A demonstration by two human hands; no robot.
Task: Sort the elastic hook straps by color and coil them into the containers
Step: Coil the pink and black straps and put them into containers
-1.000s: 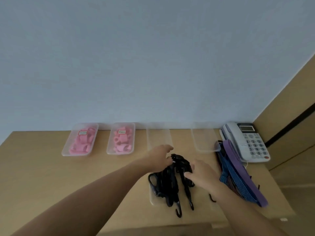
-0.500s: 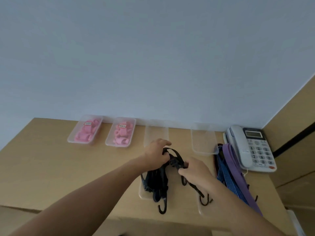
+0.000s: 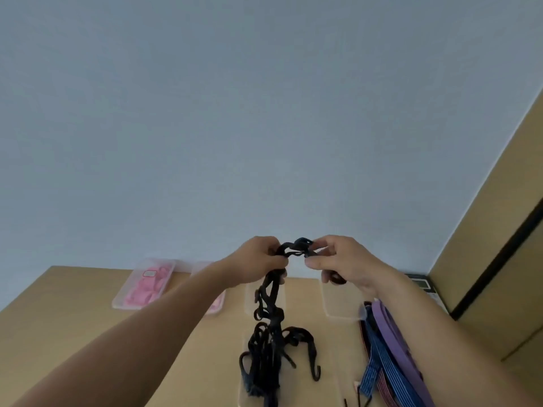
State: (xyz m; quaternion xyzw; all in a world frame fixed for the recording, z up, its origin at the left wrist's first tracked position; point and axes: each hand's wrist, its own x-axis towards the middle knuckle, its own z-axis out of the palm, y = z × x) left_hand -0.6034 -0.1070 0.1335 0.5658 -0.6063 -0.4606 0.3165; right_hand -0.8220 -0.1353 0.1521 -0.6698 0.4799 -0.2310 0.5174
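Mid-frame, just below centre: both hands are up off the table [image 3: 73, 306], working one tangle of black hook straps [image 3: 271, 336].

- Left hand [image 3: 258, 261]: fingers curled round the top of the tangle, gripping it. The rest of the straps hang straight down toward 6 o'clock.
- Right hand [image 3: 348, 259]: at 3 o'clock of the left, close beside it. Thumb and forefinger pinch a black clasp end that bridges the two hands. A dark loop shows under the palm; can't tell what it is.
- Lower end of the tangle reaches the table at 6 o'clock, and one black hook [image 3: 316, 374] splays out toward 5 o'clock.
- Two empty clear containers behind the tangle: one [image 3: 251, 295] just behind it, the other [image 3: 338, 304] at 3 o'clock of that.
- Two clear containers with pink contents at 9 o'clock of the empties: far one [image 3: 144, 284] with a small label, near one [image 3: 217, 305] mostly hidden by the left forearm.
- Unsorted pile at 4 o'clock: purple strap [image 3: 393, 333], blue striped strap [image 3: 379, 356] and red striped strap [image 3: 382, 389], lying side by side and partly under the right forearm.
- Desk phone [image 3: 423, 284] at 3 o'clock, against the wall corner, mostly hidden.
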